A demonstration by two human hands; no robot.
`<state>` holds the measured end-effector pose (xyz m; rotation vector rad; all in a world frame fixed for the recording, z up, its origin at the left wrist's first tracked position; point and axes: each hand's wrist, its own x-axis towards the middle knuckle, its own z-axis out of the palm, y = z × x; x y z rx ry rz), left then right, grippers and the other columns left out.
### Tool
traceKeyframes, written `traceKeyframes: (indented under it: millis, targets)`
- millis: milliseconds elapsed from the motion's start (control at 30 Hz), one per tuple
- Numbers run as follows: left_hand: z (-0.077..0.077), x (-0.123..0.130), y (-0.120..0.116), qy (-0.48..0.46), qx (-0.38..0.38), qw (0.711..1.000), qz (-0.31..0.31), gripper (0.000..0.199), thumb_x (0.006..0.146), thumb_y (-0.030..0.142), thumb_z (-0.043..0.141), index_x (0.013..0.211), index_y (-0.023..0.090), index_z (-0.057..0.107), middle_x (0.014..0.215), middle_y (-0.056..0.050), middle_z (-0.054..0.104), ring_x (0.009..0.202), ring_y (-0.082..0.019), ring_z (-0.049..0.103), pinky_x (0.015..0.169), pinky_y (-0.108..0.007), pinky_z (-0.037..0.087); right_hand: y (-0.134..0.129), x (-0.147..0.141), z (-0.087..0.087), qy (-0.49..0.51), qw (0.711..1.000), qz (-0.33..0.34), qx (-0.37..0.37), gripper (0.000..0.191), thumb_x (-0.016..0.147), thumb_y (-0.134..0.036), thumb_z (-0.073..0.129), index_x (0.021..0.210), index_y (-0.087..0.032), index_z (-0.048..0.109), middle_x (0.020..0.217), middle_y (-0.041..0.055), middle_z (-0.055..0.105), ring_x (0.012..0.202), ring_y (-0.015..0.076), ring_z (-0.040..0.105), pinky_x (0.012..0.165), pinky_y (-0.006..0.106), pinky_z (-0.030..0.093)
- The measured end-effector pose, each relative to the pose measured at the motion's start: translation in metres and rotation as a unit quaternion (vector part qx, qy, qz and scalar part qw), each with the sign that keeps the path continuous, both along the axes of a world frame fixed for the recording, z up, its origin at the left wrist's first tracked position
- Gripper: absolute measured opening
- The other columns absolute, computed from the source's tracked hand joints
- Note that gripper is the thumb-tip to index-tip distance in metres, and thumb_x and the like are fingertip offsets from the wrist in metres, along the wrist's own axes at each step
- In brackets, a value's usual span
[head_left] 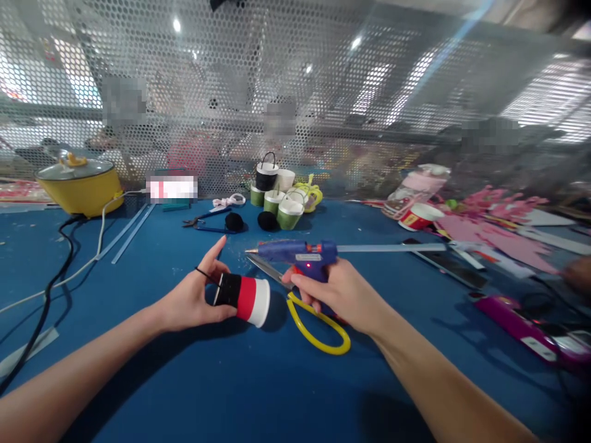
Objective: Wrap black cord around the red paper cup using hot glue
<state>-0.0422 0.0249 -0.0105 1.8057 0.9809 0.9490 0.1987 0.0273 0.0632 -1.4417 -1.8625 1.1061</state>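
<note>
The striped cup is held sideways by your left hand, seemingly to bare its side, while your right hand grips the glue gun.

Craft workshop bench, probably in a shared room. The blue tabletop, flecked with tiny scraps, is backed by a perforated metal screen, through which blurred shapes and ceiling lights are visible. Tools support this reading: a glue gun, yellow-handled scissors and pliers, with translucent sticks lying at left. Materials include small cups in green, white and black, grouped near the screen, and pink cut pieces spread at right. A yellow lidded pot and trailing cables share the surface; the metal partition suggests a workroom rather than a home
</note>
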Motion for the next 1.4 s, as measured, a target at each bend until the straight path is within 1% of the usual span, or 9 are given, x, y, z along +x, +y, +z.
traceKeyframes:
  millis: [67, 200, 267, 533, 633, 700, 933, 1167, 1400]
  targets:
    - [0.0, -0.001, 0.001, -0.001, 0.0, 1.0, 0.0, 0.105, 0.067, 0.021, 0.069, 0.143, 0.028, -0.003, 0.101, -0.003, 0.05, 0.089, -0.019, 0.053, 0.087, -0.042, 0.042, -0.002, -0.002, -0.003, -0.012, 1.0, 0.01, 0.007, 0.019, 0.077, -0.032, 0.055, 0.079, -0.015, 0.062, 0.05, -0.0039, 0.052, 0.043, 0.0095, 0.05, 0.041, 0.021, 0.042]
    - [0.002, -0.003, 0.003, 0.003, 0.002, 1.0, 0.008, 0.105, 0.068, 0.021, 0.069, 0.143, 0.027, -0.004, 0.101, -0.003, 0.05, 0.087, -0.018, 0.053, 0.085, -0.041, 0.043, -0.006, -0.002, -0.005, -0.076, 0.995, 0.003, 0.064, 0.026, 0.079, -0.035, 0.055, 0.059, -0.018, 0.055, 0.046, -0.0037, 0.052, 0.04, 0.0092, 0.048, 0.041, 0.022, 0.04]
    - [0.002, -0.004, 0.003, 0.007, 0.007, 1.0, 0.011, 0.103, 0.068, 0.021, 0.068, 0.143, 0.027, -0.002, 0.1, -0.003, 0.051, 0.086, -0.018, 0.053, 0.086, -0.042, 0.043, -0.009, -0.001, -0.005, -0.105, 0.99, 0.012, 0.094, 0.028, 0.08, -0.035, 0.055, 0.057, -0.019, 0.055, 0.045, -0.0035, 0.054, 0.041, 0.0102, 0.049, 0.043, 0.022, 0.041]
    - [0.004, -0.005, 0.002, 0.003, -0.003, 1.0, 0.014, 0.102, 0.068, 0.023, 0.068, 0.143, 0.027, -0.001, 0.102, -0.005, 0.05, 0.09, -0.02, 0.054, 0.088, -0.042, 0.042, -0.013, 0.002, -0.009, -0.23, 0.949, 0.065, 0.207, 0.022, 0.081, -0.027, 0.051, 0.071, -0.019, 0.069, 0.061, 0.0034, 0.068, 0.057, 0.0194, 0.063, 0.057, 0.03, 0.051]
    - [0.005, -0.004, 0.002, 0.008, -0.011, 1.0, 0.018, 0.104, 0.067, 0.024, 0.069, 0.144, 0.026, -0.002, 0.102, -0.004, 0.051, 0.09, -0.02, 0.054, 0.088, -0.042, 0.041, -0.014, 0.001, -0.005, -0.245, 0.935, 0.091, 0.24, 0.019, 0.08, -0.024, 0.052, 0.081, -0.02, 0.07, 0.077, 0.0085, 0.071, 0.073, 0.024, 0.067, 0.066, 0.034, 0.053]
    - [0.005, -0.003, 0.002, 0.013, -0.016, 0.999, 0.027, 0.106, 0.067, 0.025, 0.069, 0.144, 0.025, -0.003, 0.102, -0.005, 0.051, 0.088, -0.02, 0.054, 0.088, -0.043, 0.041, -0.016, -0.002, -0.003, -0.24, 0.93, 0.1, 0.26, 0.017, 0.079, -0.021, 0.052, 0.081, -0.022, 0.068, 0.08, 0.0083, 0.071, 0.076, 0.0233, 0.067, 0.069, 0.033, 0.053]
    - [0.006, -0.002, 0.003, 0.029, -0.031, 0.997, 0.063, 0.108, 0.064, 0.028, 0.071, 0.144, 0.026, -0.002, 0.1, -0.004, 0.05, 0.082, -0.019, 0.054, 0.084, -0.042, 0.043, -0.025, -0.002, -0.011, -0.196, 0.947, 0.08, 0.241, 0.012, 0.08, -0.027, 0.054, 0.069, -0.023, 0.054, 0.061, -0.0007, 0.061, 0.052, 0.0144, 0.055, 0.051, 0.026, 0.046]
    - [0.007, -0.002, 0.003, 0.018, -0.035, 0.997, 0.063, 0.109, 0.064, 0.029, 0.072, 0.144, 0.025, -0.002, 0.098, -0.004, 0.05, 0.08, -0.017, 0.056, 0.082, -0.04, 0.046, -0.028, 0.0, -0.015, -0.182, 0.95, 0.088, 0.239, 0.011, 0.082, -0.029, 0.054, 0.073, -0.022, 0.054, 0.062, -0.0027, 0.059, 0.052, 0.0113, 0.051, 0.049, 0.023, 0.042]
    - [0.005, -0.003, 0.005, 0.02, -0.022, 0.998, 0.061, 0.108, 0.066, 0.029, 0.072, 0.144, 0.027, -0.002, 0.095, -0.002, 0.051, 0.078, -0.016, 0.056, 0.081, -0.04, 0.048, -0.029, -0.001, -0.013, -0.188, 0.947, 0.092, 0.243, 0.01, 0.083, -0.027, 0.053, 0.074, -0.022, 0.054, 0.064, -0.0016, 0.059, 0.055, 0.0125, 0.053, 0.05, 0.024, 0.042]
